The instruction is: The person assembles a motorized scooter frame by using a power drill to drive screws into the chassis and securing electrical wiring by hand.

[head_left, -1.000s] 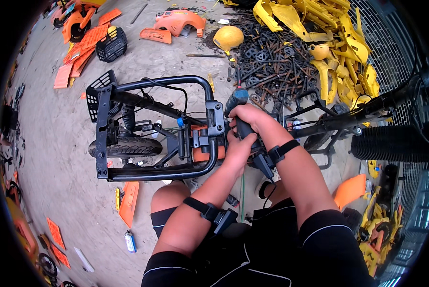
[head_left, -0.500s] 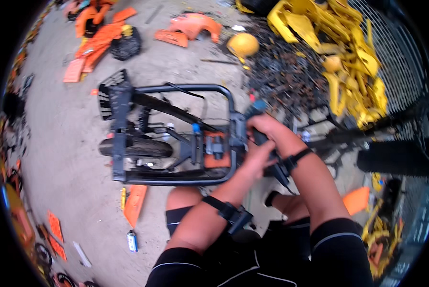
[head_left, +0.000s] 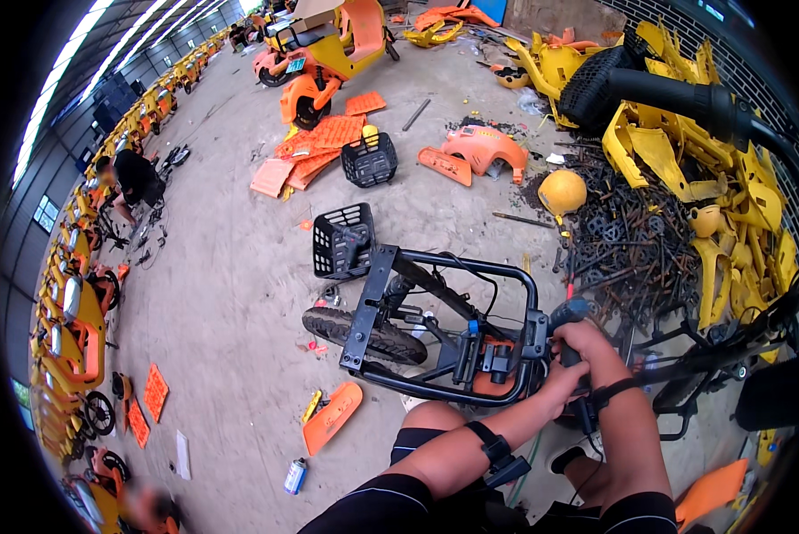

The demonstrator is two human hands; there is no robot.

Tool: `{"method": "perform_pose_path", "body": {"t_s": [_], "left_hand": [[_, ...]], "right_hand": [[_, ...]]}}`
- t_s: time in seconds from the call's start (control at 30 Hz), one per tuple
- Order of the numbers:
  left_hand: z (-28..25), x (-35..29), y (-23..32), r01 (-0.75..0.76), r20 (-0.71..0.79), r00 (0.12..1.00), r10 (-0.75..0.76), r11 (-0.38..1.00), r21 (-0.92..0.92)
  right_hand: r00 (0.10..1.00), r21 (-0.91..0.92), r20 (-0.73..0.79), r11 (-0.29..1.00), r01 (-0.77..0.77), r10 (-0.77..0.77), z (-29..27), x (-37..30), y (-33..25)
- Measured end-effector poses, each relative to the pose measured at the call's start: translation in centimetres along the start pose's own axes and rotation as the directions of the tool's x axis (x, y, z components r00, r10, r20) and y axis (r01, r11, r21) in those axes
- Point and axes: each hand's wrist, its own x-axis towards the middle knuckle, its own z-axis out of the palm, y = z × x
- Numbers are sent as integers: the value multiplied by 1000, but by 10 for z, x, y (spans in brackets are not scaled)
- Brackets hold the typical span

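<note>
My right hand point(head_left: 584, 342) is closed around the grip of a dark teal power drill point(head_left: 567, 313), beside the right end bar of a black tubular scooter frame point(head_left: 444, 392). My left hand point(head_left: 561, 384) is wrapped round the lower part of the same tool, just below the right. A cable runs down from the tool's base. The frame lies on the floor in front of me, with a black wheel point(head_left: 368, 336) at its left. Whether the drill's tip touches the frame is hidden.
A black basket point(head_left: 339, 238) lies beyond the frame. Dark metal parts point(head_left: 626, 231) and yellow body panels point(head_left: 648, 147) are heaped to the right. A spray can point(head_left: 295, 476) and an orange panel point(head_left: 332, 418) lie at near left. Another person point(head_left: 137, 178) crouches at far left.
The view has swung up and to the left, so the frame and hands appear farther right and lower. Both hands stay on the drill at the frame's right end.
</note>
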Motion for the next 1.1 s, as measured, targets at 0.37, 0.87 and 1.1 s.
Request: {"method": "perform_pose_path", "body": {"t_s": [0.37, 0.87, 1.1], "left_hand": [[-3, -21, 3, -37, -43, 998, 36, 999, -28], [-18, -17, -9, 12, 45, 999, -6, 993, -120], [8, -26, 0, -78, -32, 997, 75, 994, -77]], "right_hand": [[1000, -30, -14, 999, -14, 13, 16, -8, -3], [1000, -19, -12, 1000, 8, -8, 21, -11, 1], [999, 44, -8, 998, 35, -34, 3, 1, 10]]}}
